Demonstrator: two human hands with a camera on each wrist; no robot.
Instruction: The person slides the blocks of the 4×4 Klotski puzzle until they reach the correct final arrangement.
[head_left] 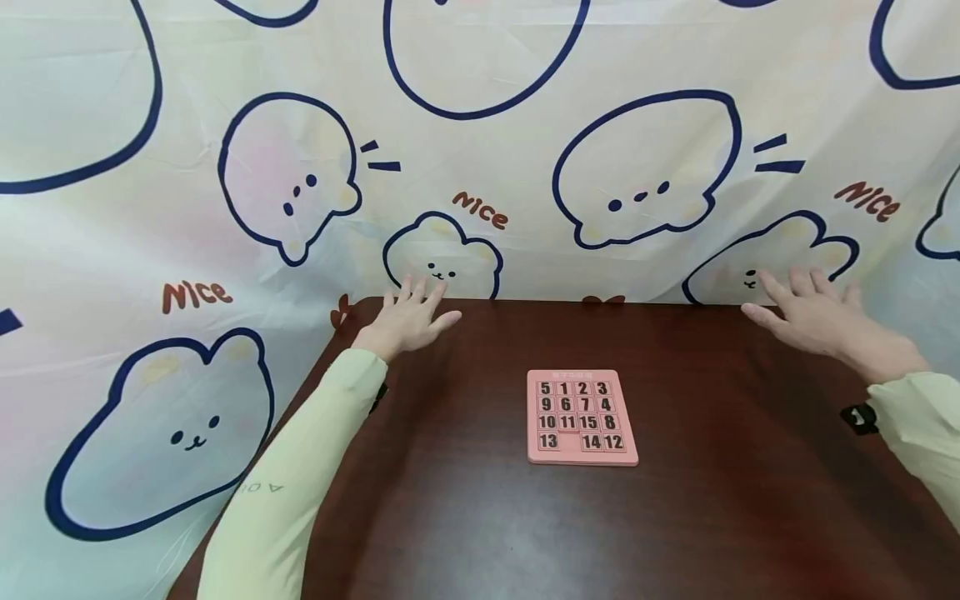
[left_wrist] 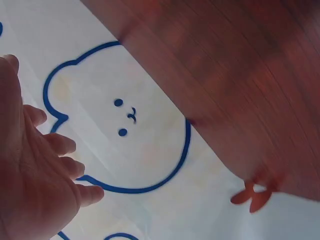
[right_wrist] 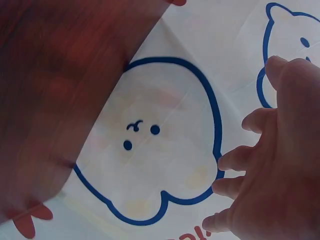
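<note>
A pink number slide puzzle (head_left: 575,447) lies flat on the dark brown table (head_left: 465,517), between the two hands and nearer the person. Its numbered tiles show a gap in the bottom row, between 13 and 14. Toward the table's far left corner, my left hand (head_left: 408,323) is held out with spread fingers and holds nothing. Over the far right side, my right hand (head_left: 813,315) is spread likewise, with nothing in it. Both hands are apart from the puzzle. In the wrist views, the left hand (left_wrist: 42,175) and right hand (right_wrist: 272,160) show their fingers without any object.
Behind the table hangs a pale cloth (head_left: 525,158) printed with blue-outlined bears and the word "Nice". It meets the table's far edge and also runs along the left side. Dark bands sit at both wrists, below the pale sleeves (head_left: 285,492).
</note>
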